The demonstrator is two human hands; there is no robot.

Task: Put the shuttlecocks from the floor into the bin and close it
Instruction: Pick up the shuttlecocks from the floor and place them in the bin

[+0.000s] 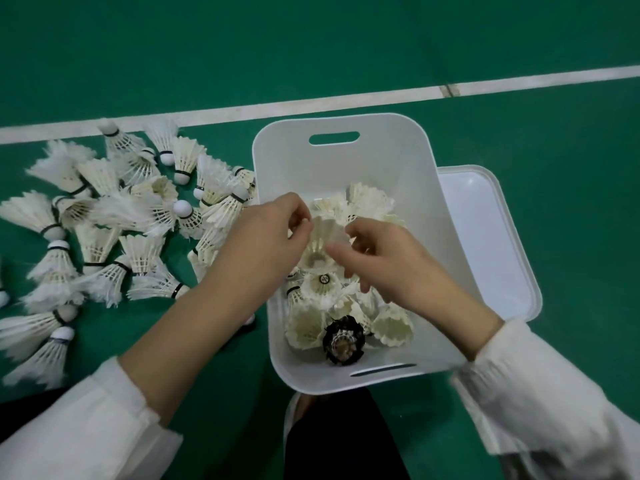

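Note:
A white plastic bin stands open on the green floor, with several white shuttlecocks and one black shuttlecock inside. Above the bin a white shuttlecock hangs with its feather skirt facing up. My left hand pinches its left rim with curled fingers. My right hand holds the right rim, thumb across the skirt. The bin's white lid lies flat on the floor to the right, partly under the bin. Several white shuttlecocks lie piled on the floor left of the bin.
A white court line crosses the floor beyond the bin. My dark trouser leg is at the bin's near edge. White sleeves cover both forearms at the bottom corners.

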